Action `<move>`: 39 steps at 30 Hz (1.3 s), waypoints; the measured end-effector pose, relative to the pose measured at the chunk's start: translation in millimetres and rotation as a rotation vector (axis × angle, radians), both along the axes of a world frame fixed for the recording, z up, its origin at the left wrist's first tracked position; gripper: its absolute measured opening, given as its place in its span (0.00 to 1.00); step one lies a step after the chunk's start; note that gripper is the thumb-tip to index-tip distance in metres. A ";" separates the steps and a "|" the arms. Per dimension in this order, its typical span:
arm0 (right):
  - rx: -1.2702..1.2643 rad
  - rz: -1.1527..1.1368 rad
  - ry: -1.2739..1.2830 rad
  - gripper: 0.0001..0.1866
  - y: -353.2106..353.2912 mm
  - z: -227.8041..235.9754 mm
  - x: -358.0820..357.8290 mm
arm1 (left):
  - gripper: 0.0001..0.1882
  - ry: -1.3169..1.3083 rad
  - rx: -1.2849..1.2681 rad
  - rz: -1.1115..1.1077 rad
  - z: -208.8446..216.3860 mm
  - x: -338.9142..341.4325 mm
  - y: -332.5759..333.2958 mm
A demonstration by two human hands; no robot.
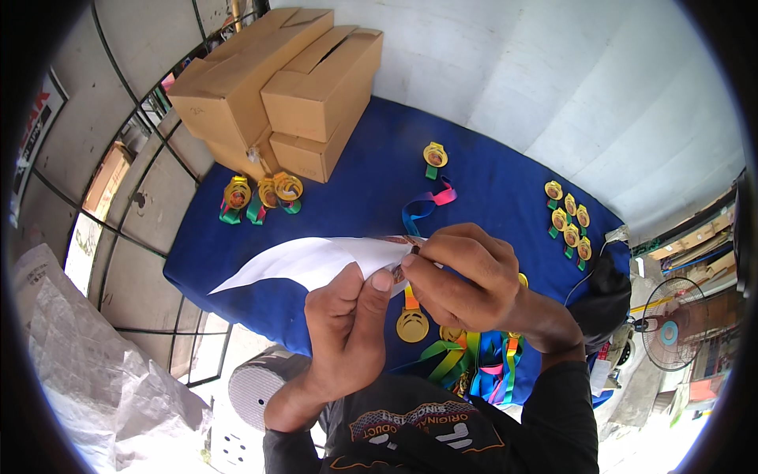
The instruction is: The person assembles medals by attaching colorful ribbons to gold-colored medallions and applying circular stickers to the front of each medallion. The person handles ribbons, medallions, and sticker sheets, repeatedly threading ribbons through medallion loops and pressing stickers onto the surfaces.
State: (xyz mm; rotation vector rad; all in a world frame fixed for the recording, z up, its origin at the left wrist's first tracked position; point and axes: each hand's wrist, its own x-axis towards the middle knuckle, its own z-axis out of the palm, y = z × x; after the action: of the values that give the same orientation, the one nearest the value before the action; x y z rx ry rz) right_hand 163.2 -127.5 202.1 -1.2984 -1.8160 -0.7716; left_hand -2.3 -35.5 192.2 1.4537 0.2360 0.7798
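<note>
A white sheet of paper (304,262), curled and pointed at its left end, is held above the blue-covered table. My left hand (343,336) pinches its lower edge between thumb and fingers. Close against it, my right hand (472,276) is closed with its fingertips at the sheet's right end, where a small printed patch shows. Whether those fingertips hold a separate small piece is hidden. Just below the hands lies a gold medal (412,325) with an orange ribbon end. Beside it, partly under my right forearm, is a heap of coloured ribbons (491,365) with more medals.
Cardboard boxes (316,99) are stacked at the table's far left, with gold medals (237,192) before them. One medal (435,155) lies beyond my hands near a blue-pink ribbon (426,204). Several medals (571,213) are grouped at right. A stool (260,391) and fan (671,324) stand nearby.
</note>
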 end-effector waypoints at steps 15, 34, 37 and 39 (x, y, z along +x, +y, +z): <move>0.061 0.019 -0.063 0.18 -1.6 -3.2 0.3 | 0.16 -0.075 -0.073 -0.044 -1.8 -1.0 -0.5; 0.067 -0.037 -0.164 0.14 -1.5 -5.7 -5.8 | 0.16 -0.051 -0.176 -0.075 -3.0 -4.3 1.5; 0.064 -0.052 -0.193 0.14 -1.9 -4.8 -7.6 | 0.14 -0.048 -0.195 -0.102 -2.7 -6.2 5.3; 0.069 -0.055 -0.203 0.15 -2.4 -4.4 -8.6 | 0.14 -0.038 -0.200 -0.124 -1.7 -7.5 8.4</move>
State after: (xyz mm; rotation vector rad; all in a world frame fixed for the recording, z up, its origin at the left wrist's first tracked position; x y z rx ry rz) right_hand 154.6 -129.9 197.8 -1.2677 -1.8998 -1.0192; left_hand -9.7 -27.2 190.6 1.2517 0.1870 0.6630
